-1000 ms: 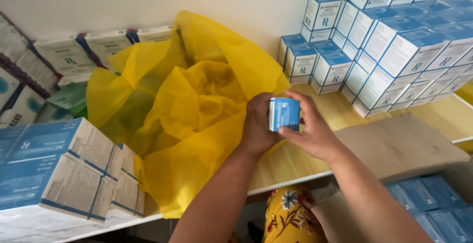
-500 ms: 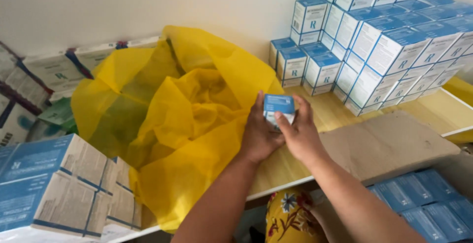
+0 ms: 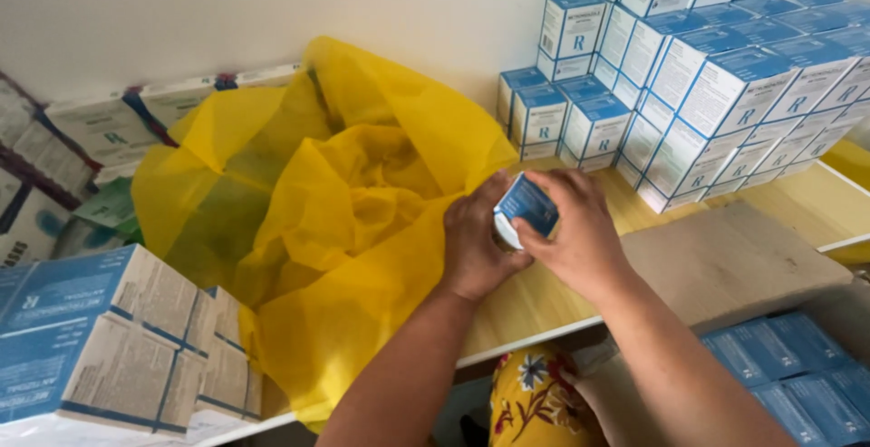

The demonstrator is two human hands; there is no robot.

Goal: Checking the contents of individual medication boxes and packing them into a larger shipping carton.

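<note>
Both hands were on one small blue-and-white box (image 3: 526,209), held just above the wooden shelf (image 3: 779,207) near its front edge. The left hand (image 3: 476,247) cupped it from the side, fingers curled together; the right hand (image 3: 575,234) pinched its top between thumb and fingers. A yellow bag (image 3: 335,220) sat right beside them, with stacked blue boxes (image 3: 716,75) toward the shelf's right back corner.
</note>
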